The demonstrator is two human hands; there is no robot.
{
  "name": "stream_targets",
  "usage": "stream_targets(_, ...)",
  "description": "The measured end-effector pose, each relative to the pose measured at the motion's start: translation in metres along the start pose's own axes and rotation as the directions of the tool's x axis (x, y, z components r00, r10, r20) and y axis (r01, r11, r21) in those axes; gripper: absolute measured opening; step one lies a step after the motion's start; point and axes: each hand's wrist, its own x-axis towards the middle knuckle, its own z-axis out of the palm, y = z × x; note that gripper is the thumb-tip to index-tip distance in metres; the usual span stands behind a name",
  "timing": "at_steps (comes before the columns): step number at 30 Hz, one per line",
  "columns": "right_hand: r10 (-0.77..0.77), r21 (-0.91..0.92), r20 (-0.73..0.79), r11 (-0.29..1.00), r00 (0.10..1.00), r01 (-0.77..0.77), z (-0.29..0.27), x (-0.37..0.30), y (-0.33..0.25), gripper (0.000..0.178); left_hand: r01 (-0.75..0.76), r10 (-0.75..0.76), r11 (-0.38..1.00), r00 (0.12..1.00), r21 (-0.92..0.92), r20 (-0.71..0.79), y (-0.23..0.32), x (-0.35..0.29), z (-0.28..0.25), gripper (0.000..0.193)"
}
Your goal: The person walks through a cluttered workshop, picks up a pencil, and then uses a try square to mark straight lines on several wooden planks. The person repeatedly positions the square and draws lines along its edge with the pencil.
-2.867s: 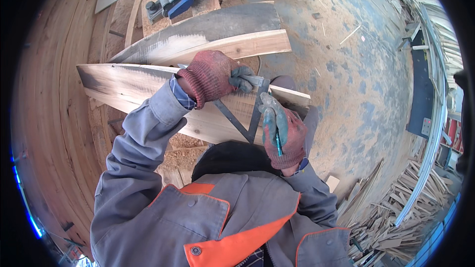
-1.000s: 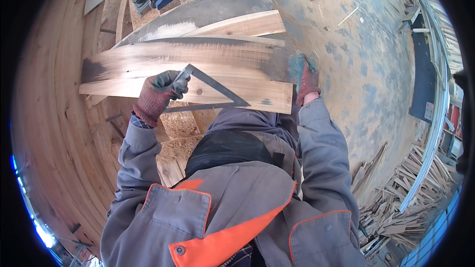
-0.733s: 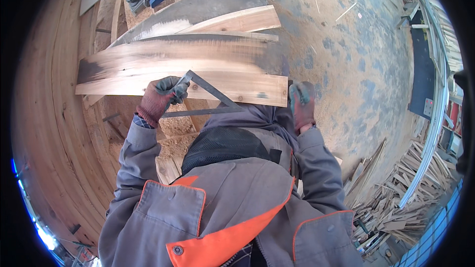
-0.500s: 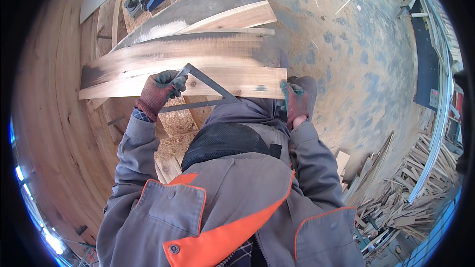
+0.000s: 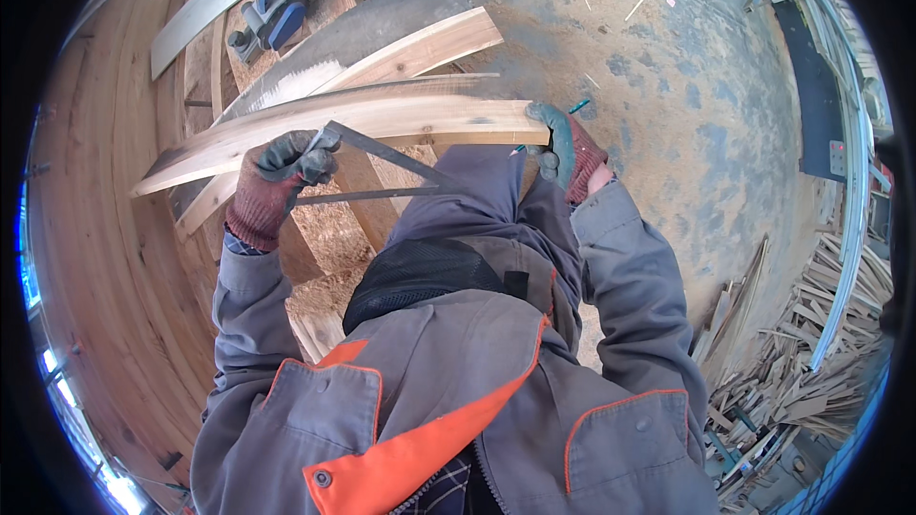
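My left hand [image 5: 283,172], in a red and dark green work glove, is closed around one corner of a dark metal triangle square [image 5: 391,154]. The square's far corner points right, over my trouser leg. My right hand [image 5: 567,148], gloved alike, grips the right end of a long wooden board [image 5: 353,124], fingers at its end and thumb side above. A thin teal pencil [image 5: 579,107] sticks out past that hand, and its tip seems to show below the board's end. The board shows a narrow, pale face and its left end reaches beyond my left hand.
A blue and grey electric planer [image 5: 283,8] with a black cord rests on wood at the upper left. Other boards [image 5: 415,46] lie behind the held one. Large planks [image 5: 114,229] fill the left side. Scrap strips [image 5: 811,343] are heaped at the lower right, beside a metal rail [image 5: 852,229].
The board has tipped from its broad face to a narrower one. My right hand has moved up and now grips its end; the pencil has come into view. My left hand still holds the square.
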Motion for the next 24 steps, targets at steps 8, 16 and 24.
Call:
stream_targets(8, 0.071, 0.021, -0.090, 0.997, 0.993, -0.069, -0.005, 0.000, 0.012, 0.040, -0.442, 0.543, 0.836, 0.751, 0.326, -0.375, 0.048, 0.016, 0.057, 0.031)
stream_targets(16, 0.018, -0.187, -0.200, 0.981, 0.980, -0.056, -0.015, 0.001, 0.034, 0.044, -0.376, 0.242, 0.089, 0.907, 0.922, 0.346, -0.070, 0.021, 0.144, 0.032)
stream_targets(24, -0.204, -0.317, -0.236, 0.940, 0.950, 0.123, -0.010, -0.006, 0.049, 0.049, -0.625, 0.217, 0.063, 0.770, 0.778, 0.601, -0.088, 0.043, 0.134, 0.042)
